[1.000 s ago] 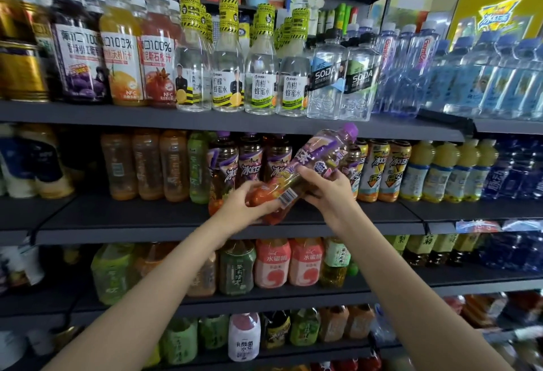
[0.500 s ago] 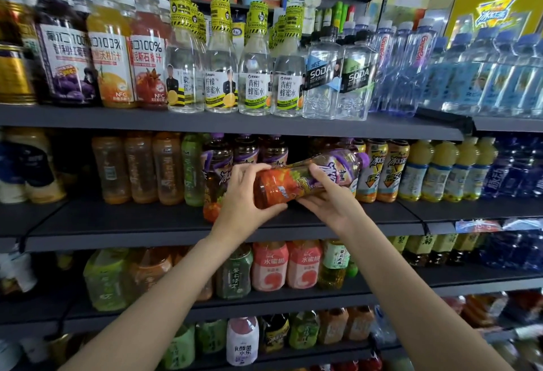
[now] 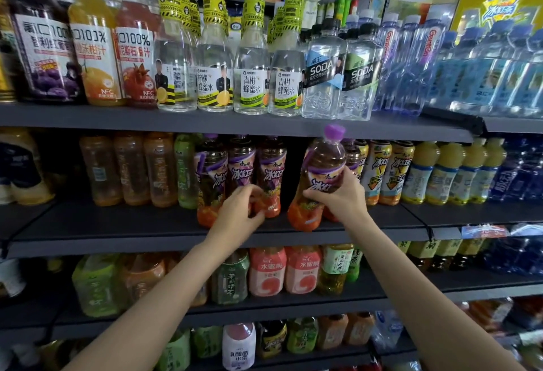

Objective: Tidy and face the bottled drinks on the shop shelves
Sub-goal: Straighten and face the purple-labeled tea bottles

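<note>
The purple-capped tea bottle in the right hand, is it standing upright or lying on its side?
Nearly upright, leaning slightly. The purple-capped bottle has its cap at the top and orange base down by the shelf, gripped by the right hand.

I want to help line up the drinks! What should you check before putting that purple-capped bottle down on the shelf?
1. Right hand has a firm grip on the purple-capped iced tea bottle: ok.
2. Bottle upright: not ok, it leans slightly.
3. Label facing outward: ok.
4. Bottle base resting on the dark grey metal shelf: cannot tell.
5. Left hand steadying the neighbouring purple-labelled bottle: ok.
6. Gap between that neighbour and the held bottle free: ok.
</note>
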Demonstrator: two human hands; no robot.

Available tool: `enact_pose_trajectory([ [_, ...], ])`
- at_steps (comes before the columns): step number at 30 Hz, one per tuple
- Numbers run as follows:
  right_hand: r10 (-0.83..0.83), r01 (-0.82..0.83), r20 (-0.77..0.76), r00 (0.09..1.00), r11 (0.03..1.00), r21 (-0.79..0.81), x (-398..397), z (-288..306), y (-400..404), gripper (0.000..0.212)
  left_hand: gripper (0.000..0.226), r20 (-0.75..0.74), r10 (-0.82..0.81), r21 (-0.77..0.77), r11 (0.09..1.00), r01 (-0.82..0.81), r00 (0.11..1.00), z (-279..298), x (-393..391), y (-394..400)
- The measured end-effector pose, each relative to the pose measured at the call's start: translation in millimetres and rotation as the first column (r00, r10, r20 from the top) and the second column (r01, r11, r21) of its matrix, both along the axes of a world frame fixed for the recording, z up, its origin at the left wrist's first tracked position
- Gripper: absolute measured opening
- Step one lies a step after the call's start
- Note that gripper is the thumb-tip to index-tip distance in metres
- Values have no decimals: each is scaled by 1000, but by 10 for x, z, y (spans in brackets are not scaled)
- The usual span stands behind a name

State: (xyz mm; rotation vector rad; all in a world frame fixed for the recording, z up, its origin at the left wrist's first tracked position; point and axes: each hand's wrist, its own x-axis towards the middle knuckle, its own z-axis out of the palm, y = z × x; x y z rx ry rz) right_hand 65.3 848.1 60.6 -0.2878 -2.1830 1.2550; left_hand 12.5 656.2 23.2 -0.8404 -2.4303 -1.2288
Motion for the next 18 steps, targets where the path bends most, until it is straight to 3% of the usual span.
enact_pose_trajectory([
  [7, -5, 3, 48, 999, 999, 38, -304, -255, 39, 63, 47, -18, 101, -152, 983, -103, 995, -54, -152, 27],
  [13, -142, 112, 191, 971, 981, 157, -667, -253, 20, 68, 56, 54, 102, -242, 967, -86, 993, -168, -284, 278],
  [18, -95, 76, 133, 987, 987, 139, -747, -550, -22, 64, 61, 86, 129, -227, 968, -107, 988, -242, -385, 532],
])
